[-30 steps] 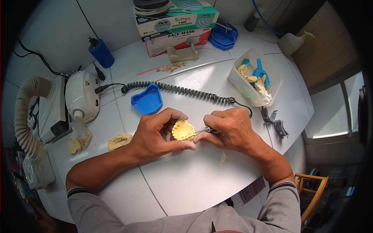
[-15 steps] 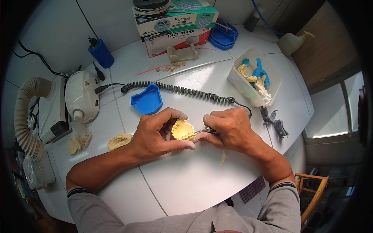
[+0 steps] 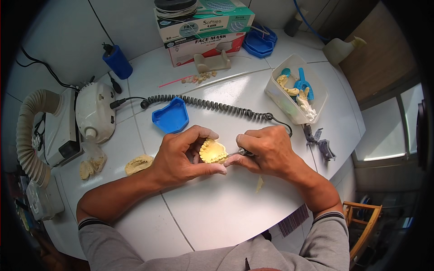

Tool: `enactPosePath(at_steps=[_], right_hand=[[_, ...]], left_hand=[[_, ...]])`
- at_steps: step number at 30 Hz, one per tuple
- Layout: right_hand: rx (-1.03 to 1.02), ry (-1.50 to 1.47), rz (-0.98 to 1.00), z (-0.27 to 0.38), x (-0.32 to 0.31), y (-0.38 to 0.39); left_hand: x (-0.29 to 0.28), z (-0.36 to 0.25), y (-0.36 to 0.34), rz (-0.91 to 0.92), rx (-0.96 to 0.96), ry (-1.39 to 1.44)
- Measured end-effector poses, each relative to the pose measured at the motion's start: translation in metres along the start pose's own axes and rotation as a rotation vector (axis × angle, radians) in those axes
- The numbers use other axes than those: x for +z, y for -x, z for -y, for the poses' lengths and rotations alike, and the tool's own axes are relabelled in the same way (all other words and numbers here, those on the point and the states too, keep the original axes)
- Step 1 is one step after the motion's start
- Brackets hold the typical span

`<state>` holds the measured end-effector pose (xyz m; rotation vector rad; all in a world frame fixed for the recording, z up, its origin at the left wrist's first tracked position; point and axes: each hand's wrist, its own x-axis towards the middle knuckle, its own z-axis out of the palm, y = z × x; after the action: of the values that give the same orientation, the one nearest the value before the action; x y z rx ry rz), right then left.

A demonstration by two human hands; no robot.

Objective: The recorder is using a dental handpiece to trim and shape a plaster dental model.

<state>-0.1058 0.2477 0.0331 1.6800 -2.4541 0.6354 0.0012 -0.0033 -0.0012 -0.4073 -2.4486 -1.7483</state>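
A yellow plaster dental model (image 3: 212,151), its row of teeth showing, sits between the thumb and fingers of my left hand (image 3: 183,156). My right hand (image 3: 266,147) grips a rotary handpiece (image 3: 244,151) whose metal end points at the model's right edge; whether its tip touches cannot be made out. My right thumb lies close to the model's lower right. A coiled black cord (image 3: 212,106) runs from behind my right hand to a white control unit (image 3: 96,108). Left of my left hand lies another plaster model (image 3: 139,165).
Beyond my hands sits a blue mould tray (image 3: 171,116). A plastic tub (image 3: 294,115) holds models and blue impression trays. A grey articulator (image 3: 324,149) lies at the right. Mask boxes (image 3: 203,45) stand at the back; a ribbed hose (image 3: 28,131) curves at the left.
The handpiece's metal end has drawn back slightly from the model's right edge. Both hands otherwise keep nearly the same place.
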Motion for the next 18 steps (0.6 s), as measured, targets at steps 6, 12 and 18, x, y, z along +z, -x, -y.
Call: enactPosePath(at_steps=[6, 12, 18], right_hand=[[0.01, 0.0, 0.0, 0.0007, -0.0006, 0.0], [0.028, -0.002, 0.002, -0.0002, 0.0005, -0.0002], [0.024, -0.002, 0.001, -0.0005, 0.0009, -0.0004]], left_hand=[[0.0027, 0.0037, 0.0001, -0.016, 0.022, 0.043], [0.0019, 0.0044, 0.0001, -0.007, 0.001, 0.03], [0.0014, 0.0048, 0.0005, -0.006, 0.007, 0.035]])
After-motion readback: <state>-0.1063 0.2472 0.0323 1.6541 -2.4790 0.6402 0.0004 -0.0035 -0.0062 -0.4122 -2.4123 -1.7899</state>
